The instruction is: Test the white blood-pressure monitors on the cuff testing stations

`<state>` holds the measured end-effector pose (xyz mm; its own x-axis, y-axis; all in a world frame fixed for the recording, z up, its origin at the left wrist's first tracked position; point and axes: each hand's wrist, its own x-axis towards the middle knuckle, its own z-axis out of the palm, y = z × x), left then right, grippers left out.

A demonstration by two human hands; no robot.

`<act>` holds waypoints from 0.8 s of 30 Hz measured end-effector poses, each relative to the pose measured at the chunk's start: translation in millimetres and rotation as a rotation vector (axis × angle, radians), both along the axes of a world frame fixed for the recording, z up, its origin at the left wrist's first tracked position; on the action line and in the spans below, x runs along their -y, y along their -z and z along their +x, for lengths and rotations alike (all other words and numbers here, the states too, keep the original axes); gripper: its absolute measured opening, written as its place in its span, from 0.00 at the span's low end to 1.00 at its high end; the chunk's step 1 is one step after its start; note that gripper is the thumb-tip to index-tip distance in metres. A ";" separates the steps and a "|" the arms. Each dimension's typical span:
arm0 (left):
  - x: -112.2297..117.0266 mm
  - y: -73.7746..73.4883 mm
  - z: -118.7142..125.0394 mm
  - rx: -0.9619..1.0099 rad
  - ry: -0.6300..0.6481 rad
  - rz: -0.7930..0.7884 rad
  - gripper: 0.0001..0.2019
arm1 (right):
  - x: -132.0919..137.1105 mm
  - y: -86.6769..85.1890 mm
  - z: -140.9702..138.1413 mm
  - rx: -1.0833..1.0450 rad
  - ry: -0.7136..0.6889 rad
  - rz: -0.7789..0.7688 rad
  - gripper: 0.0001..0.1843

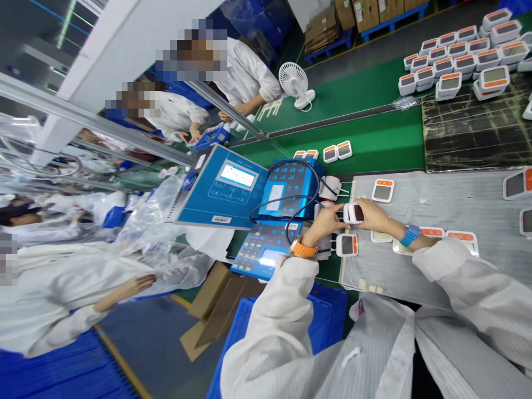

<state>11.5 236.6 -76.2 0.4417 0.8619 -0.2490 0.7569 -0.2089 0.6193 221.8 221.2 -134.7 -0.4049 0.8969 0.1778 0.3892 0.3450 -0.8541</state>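
Note:
A small white device with a dark screen [353,213] is held between both hands above the grey mat. My left hand [327,223], orange band at its wrist, has its fingers closed on the device's left side. From the right, my right hand [372,215], with a blue wristband, grips the other side. Just below lies a white device with an orange strip [347,245], next to a plug. Another orange-topped device [383,190] rests on the mat above my right hand. More devices [462,241] lie partly hidden under my right forearm.
Blue test instruments [286,191] with cables stand left of my hands. Stacked white devices [451,83] fill the upper right, by a dark wrapped board [474,130]. A white fan [293,80] stands on the green bench. Co-workers sit opposite and at left.

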 end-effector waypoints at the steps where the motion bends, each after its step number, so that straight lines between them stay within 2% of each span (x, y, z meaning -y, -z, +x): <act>1: 0.5 0.3 1.7 -0.056 0.015 0.025 0.20 | -1.5 0.7 -0.3 0.015 0.002 0.003 0.29; 3: 0.6 0.5 5.9 -0.148 0.039 0.088 0.05 | -3.2 1.0 -0.3 0.041 0.012 -0.013 0.30; 4: 0.1 0.6 7.9 -0.180 0.039 0.123 0.03 | -3.2 0.6 -0.3 0.034 0.012 -0.024 0.31; 9: -6.1 -1.7 9.7 -0.279 -0.029 0.255 0.08 | 5.5 -8.1 5.0 -0.137 0.054 -0.073 0.36; 12: -2.8 -9.6 7.4 -0.130 -0.077 0.157 0.10 | 14.5 -20.0 19.1 -0.177 0.181 -0.059 0.37; 13: 0.9 -13.4 8.6 -0.022 -0.078 0.103 0.16 | 17.7 -24.8 25.4 -0.140 0.218 -0.051 0.36; 16: 17.1 -25.1 24.2 0.306 0.017 -0.059 0.47 | 27.7 -39.5 44.4 0.054 0.241 -0.052 0.35; 18: 26.6 -30.3 44.1 0.399 0.111 -0.083 0.58 | 34.7 -47.3 55.3 0.145 0.196 -0.065 0.35; 19: 29.5 -31.8 55.3 0.406 0.154 -0.056 0.59 | 38.2 -49.9 60.8 0.158 0.177 -0.073 0.36; 21: 31.1 -33.1 76.0 0.394 0.215 0.029 0.51 | 44.7 -52.2 73.8 0.089 0.140 -0.097 0.39; 24: 26.1 -33.0 95.6 0.396 0.283 0.072 0.38 | 52.6 -49.5 99.3 -0.248 0.047 -0.263 0.42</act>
